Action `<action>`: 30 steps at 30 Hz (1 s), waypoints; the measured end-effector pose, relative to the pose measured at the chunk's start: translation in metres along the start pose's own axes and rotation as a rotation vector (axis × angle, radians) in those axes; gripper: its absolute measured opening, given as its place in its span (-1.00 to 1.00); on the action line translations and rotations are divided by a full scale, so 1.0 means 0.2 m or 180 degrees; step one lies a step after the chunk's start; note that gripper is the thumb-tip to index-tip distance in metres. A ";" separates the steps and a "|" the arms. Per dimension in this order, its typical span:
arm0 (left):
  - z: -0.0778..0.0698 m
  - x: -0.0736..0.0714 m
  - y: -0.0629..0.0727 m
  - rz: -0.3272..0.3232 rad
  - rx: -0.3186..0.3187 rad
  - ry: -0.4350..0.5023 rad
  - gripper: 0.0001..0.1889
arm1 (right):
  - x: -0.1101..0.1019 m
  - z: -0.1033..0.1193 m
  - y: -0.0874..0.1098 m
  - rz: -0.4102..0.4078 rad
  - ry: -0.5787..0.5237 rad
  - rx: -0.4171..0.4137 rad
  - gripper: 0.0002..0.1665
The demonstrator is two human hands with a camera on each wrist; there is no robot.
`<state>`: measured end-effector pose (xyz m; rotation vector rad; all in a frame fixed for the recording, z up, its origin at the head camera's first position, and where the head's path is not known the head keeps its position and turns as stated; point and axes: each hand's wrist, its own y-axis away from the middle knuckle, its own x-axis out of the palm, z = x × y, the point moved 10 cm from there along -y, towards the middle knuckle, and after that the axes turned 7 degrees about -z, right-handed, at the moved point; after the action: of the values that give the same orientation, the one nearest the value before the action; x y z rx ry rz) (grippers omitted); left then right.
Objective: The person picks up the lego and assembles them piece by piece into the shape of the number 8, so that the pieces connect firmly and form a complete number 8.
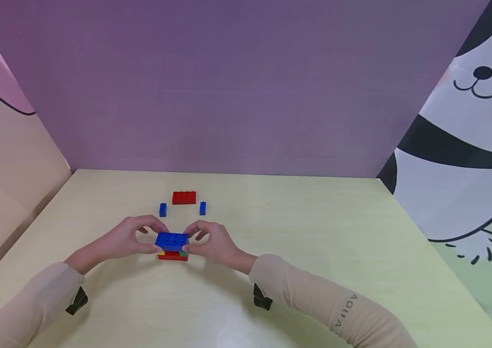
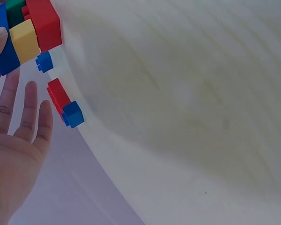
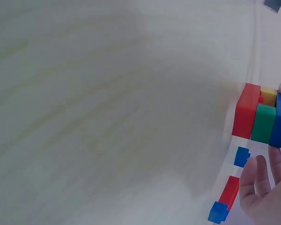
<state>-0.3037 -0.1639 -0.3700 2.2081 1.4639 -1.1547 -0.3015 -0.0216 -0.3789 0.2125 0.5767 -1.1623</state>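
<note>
Two pinch grips — left hand, right hand — hold the blue brick by opposite ends, presumably to level it over yellow brick and green brick.

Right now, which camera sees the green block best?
Right wrist view: one side of the green block shows clearly between the red brick and blue brick. Left wrist shows part at the top edge; head, only a sliver.

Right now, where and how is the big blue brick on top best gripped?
I'd probably pinch the big blue brick at both short ends, from left and right: its length runs sideways, its studded top faces up, and yellow brick and green brick sit beneath.
</note>
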 end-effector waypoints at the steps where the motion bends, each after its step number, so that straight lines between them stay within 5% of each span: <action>1: 0.00 0.00 0.00 0.0005 0.0012 -0.0004 -0.60 | 0.00 0.00 0.00 0.0009 0.0001 -0.0009 -0.67; 19: 0.00 0.00 -0.01 0.0029 0.0015 -0.0016 -0.60 | 0.01 0.01 0.00 0.0084 0.0010 -0.0117 -0.63; 30: -0.03 0.01 -0.03 0.0229 0.0038 -0.0056 -0.58 | 0.02 0.01 0.01 0.0043 0.0028 -0.0181 -0.65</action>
<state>-0.3060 -0.1571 -0.3664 2.2333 1.3626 -1.1596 -0.2987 -0.0251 -0.3786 0.1727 0.6144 -1.1308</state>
